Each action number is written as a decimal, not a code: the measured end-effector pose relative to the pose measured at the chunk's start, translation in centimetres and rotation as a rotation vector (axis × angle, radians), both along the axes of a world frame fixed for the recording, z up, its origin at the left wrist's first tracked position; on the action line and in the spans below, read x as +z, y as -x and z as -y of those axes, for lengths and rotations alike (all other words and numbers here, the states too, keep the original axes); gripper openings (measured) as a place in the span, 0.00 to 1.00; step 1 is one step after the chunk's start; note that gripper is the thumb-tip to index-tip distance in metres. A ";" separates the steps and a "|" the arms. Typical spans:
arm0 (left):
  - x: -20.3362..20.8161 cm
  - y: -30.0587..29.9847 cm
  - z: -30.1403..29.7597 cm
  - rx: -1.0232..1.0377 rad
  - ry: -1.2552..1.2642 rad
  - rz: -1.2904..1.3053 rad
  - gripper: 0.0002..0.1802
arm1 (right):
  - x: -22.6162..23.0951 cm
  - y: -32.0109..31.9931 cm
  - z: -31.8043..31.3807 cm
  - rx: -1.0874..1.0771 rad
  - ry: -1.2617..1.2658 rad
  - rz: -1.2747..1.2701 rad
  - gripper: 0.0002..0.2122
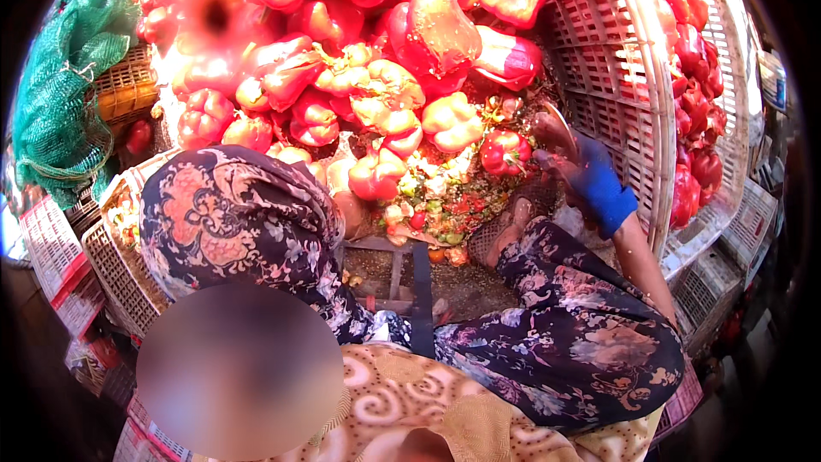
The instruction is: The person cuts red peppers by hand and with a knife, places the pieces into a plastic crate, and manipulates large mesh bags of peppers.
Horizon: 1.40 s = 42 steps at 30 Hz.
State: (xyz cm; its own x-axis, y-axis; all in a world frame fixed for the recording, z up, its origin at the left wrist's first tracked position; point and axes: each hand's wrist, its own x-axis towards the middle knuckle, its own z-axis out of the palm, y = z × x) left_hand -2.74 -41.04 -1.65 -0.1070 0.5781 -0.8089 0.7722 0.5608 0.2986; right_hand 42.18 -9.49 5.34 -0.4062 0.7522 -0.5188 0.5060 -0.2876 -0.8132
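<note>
My right hand, in a blue-cuffed glove, reaches forward beside the right side of the pepper heap. Its fingers are blurred around a dark reddish-brown shape. I cannot tell whether that shape is a pepper piece or the stained glove itself. Closest to the hand lies a small red bell pepper. Beyond it, a big heap of red bell peppers spreads out in strong sunlight. My left hand does not show; a large blurred patch covers the lower left.
A white plastic crate of red peppers stands tilted at the right. Pepper scraps lie between my floral-clad legs. At the left are green net sacks, a yellow crate and a pale crate.
</note>
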 end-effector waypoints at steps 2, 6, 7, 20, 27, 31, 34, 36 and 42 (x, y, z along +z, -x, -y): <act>-2.9 -1.3 -0.7 0.027 0.054 -0.001 0.23 | -2.7 -0.5 1.0 0.303 -0.281 0.219 0.28; -9.5 -4.1 -4.5 0.090 0.089 -0.032 0.24 | -4.5 1.8 1.8 0.700 -0.305 0.615 0.30; -10.9 -4.6 -5.4 0.109 0.099 -0.042 0.24 | -4.9 2.2 2.0 0.773 -0.225 0.681 0.29; -15.6 -4.4 -8.1 0.235 0.073 0.009 0.25 | -8.6 -1.0 4.4 -0.041 -0.105 0.128 0.45; 2.2 0.2 -16.3 0.380 -0.253 0.452 0.26 | -4.9 0.4 3.6 -0.532 0.524 -0.557 0.29; 8.8 -5.5 -26.0 0.113 -0.407 0.587 0.34 | -2.0 6.5 -0.2 -0.428 0.467 -0.764 0.28; 8.0 -11.7 -30.5 0.132 -0.550 0.777 0.45 | 0.1 10.5 -1.4 -0.452 0.366 -0.929 0.25; 6.2 -14.9 -32.3 0.307 -0.512 1.058 0.46 | -0.4 11.6 -1.4 -0.463 0.300 -0.880 0.23; 5.4 -17.3 -31.5 0.753 -0.413 1.408 0.36 | -0.4 13.7 -1.9 -0.513 0.117 -0.719 0.29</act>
